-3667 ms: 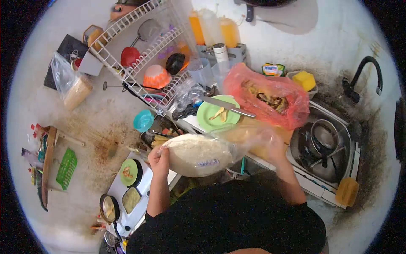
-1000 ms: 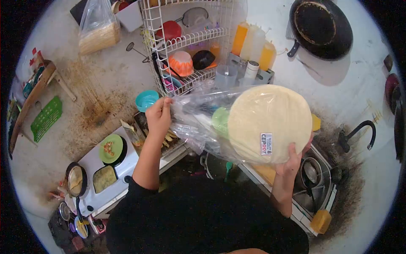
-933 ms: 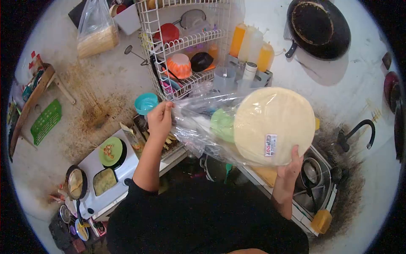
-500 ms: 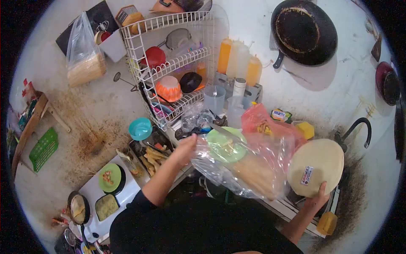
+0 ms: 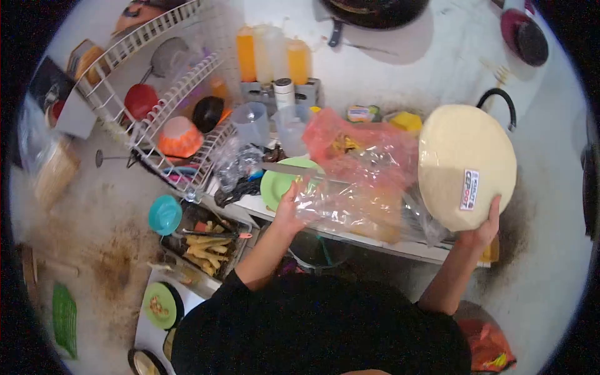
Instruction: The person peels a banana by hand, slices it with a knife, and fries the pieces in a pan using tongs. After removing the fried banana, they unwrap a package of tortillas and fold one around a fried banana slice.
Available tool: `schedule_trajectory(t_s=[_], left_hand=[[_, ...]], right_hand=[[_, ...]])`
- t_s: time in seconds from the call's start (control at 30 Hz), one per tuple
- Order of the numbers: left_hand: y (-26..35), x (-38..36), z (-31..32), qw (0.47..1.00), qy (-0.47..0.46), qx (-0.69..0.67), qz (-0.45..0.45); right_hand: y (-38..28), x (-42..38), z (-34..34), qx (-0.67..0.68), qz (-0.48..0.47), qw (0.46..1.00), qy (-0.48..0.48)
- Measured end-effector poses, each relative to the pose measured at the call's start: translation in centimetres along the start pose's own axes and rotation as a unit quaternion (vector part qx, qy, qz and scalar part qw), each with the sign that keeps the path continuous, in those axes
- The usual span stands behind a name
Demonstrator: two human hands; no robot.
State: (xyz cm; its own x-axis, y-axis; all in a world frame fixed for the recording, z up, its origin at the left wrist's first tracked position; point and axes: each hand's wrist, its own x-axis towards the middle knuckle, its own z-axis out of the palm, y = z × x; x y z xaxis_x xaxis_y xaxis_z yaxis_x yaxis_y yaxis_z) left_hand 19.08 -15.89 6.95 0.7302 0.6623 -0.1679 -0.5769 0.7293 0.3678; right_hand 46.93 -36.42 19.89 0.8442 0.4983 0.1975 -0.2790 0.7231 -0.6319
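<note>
- The right hand [image 5: 482, 226] grips the lower edge of a round stack of tortillas [image 5: 465, 165], fingers curled up onto its face and thumb behind.
- The stack stands nearly on edge, flat face toward the camera, tipped a little to the right; being round, it has no long axis. A white label [image 5: 470, 190] sits low on the face, its print running up and down.
- The stack is held at the right, in front of the black tap [image 5: 497, 100].
- The left hand [image 5: 289, 205] pinches the left end of a clear bag [image 5: 350, 203], fingers closed on the film; the bag stretches right toward the stack and hangs slack over the counter edge.
- Behind the bag lie a red bag [image 5: 359, 147] and a green plate [image 5: 281, 184] with a knife [image 5: 284, 168] across it.
- Further left stand the white rack [image 5: 150, 119] and a teal cup [image 5: 165, 214]; three bottles [image 5: 272, 53] line the wall.
</note>
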Motion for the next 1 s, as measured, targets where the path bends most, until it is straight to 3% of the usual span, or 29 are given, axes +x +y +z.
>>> schedule_trajectory(t_s=[0.03,0.17,0.27,0.37,0.47,0.57,0.73,0.77,0.87,1.0], left_hand=[[-0.3,0.8,-1.1,0.998,-0.063,-0.024,-0.001],[-0.9,0.4,-1.8,0.994,0.099,0.044,0.004],[-0.8,-0.5,-2.7,0.985,0.125,0.116,-0.028],[-1.7,0.0,-4.9,0.989,0.095,0.106,-0.046],[-3.4,0.4,-4.9,0.977,0.061,0.190,-0.079],[-5.0,1.0,-5.2,0.959,0.094,0.247,-0.099],[-6.7,1.4,-4.4,0.964,0.148,0.203,-0.084],[-7.0,1.3,-3.6,0.965,0.162,0.189,-0.081],[-7.8,1.5,-1.9,0.951,0.194,0.229,-0.070],[-9.3,3.2,-5.1,0.968,0.163,0.188,-0.035]], right_hand=[[-0.2,-0.1,0.7,0.001,-0.008,1.000,0.018],[-0.9,-1.0,1.7,-0.006,-0.020,0.999,0.036],[-1.5,-1.4,1.7,-0.009,-0.027,0.999,0.024],[-2.4,-1.0,1.2,-0.014,-0.058,0.998,0.021],[-3.9,-1.1,2.0,-0.046,-0.118,0.991,0.036],[-5.7,0.2,3.3,-0.063,-0.164,0.981,0.078],[-8.5,3.3,2.4,-0.052,-0.199,0.977,0.050],[-8.4,3.6,2.1,-0.066,-0.208,0.972,0.082],[-6.6,2.8,2.9,-0.081,-0.129,0.986,0.061],[0.1,4.6,-2.8,-0.073,0.037,0.996,-0.038]])
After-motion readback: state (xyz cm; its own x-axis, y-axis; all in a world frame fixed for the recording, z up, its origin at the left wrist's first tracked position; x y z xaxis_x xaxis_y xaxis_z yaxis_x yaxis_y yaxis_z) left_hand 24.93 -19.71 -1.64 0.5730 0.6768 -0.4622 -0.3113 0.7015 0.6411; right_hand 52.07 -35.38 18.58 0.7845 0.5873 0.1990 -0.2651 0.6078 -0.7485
